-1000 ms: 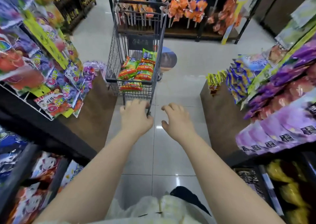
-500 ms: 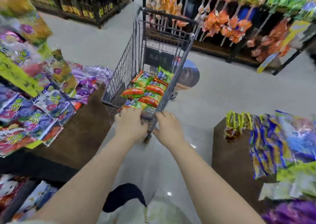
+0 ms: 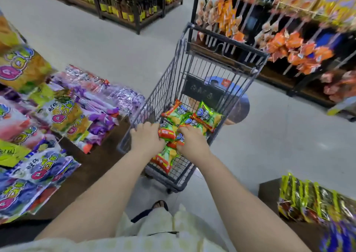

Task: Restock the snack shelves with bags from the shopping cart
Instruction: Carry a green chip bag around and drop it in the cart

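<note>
Several snack bags (image 3: 207, 116) lie heaped in the wire shopping cart (image 3: 163, 90); one red-and-green bag (image 3: 167, 134) sits between both sets of fingers; the left hand (image 3: 146, 139) and right hand (image 3: 191, 143) curl down onto its two ends, fingertips hidden; other bags lie just beyond and beneath the fingers; left of them a snack shelf (image 3: 94, 166) carries purple packets (image 3: 100, 105); right, well apart, a lower shelf (image 3: 269, 192) holds yellow-green packs (image 3: 308, 199); beyond the cart hang orange packets (image 3: 289, 44).

Pretty clearly a grocery store aisle: wire shopping cart (image 3: 159, 92), shelves (image 3: 90, 167) crammed with snack bags (image 3: 63, 115), hanging packets (image 3: 289, 42) across the way, rows of bottles (image 3: 123, 3) at the back.
</note>
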`<state>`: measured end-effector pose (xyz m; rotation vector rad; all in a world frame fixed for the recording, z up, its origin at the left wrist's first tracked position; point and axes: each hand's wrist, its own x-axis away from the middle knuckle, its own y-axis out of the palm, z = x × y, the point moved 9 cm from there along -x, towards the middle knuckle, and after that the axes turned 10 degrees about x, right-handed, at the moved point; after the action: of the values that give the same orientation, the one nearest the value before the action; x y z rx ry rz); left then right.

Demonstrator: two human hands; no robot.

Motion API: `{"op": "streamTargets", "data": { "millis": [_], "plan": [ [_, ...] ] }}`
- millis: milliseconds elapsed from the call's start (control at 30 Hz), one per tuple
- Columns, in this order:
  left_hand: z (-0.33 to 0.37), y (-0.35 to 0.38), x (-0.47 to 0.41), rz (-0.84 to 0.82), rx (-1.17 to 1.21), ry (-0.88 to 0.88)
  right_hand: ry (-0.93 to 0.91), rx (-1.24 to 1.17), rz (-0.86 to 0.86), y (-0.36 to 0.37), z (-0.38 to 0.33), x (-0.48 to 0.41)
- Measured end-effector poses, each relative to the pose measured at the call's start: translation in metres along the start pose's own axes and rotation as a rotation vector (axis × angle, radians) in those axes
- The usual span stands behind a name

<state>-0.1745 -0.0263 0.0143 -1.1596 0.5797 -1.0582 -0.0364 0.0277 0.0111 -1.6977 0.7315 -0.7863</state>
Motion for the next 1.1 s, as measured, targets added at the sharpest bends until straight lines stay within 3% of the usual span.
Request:
{"op": "streamTargets", "data": {
  "millis": [200,533,667,733,900,1100],
  "plan": [
    [-0.027,0.028,-0.079,-0.134,0.040,-0.113,0.067,-0.063,-0.119,0.027,0.023,-0.087],
    [-0.071,0.133,-0.144,-0.272,0.208,-0.505,-0.127,-0.010,-0.447,0.130,0.055,-0.225],
    [-0.075,0.211,-0.147,-0.380,0.654,-0.867,-0.233,0.023,-0.589,0.188,0.064,-0.268],
    [-0.068,0.246,-0.148,-0.415,0.880,-1.036,-0.189,-0.073,-0.684,0.219,0.074,-0.286],
    [-0.073,0.294,-0.156,-0.134,1.129,-1.411,0.087,-0.423,-0.788,0.275,0.110,-0.332],
    [-0.062,0.347,-0.170,0.157,1.584,-1.693,0.036,-0.227,-0.903,0.324,0.123,-0.347]
  ]
}}
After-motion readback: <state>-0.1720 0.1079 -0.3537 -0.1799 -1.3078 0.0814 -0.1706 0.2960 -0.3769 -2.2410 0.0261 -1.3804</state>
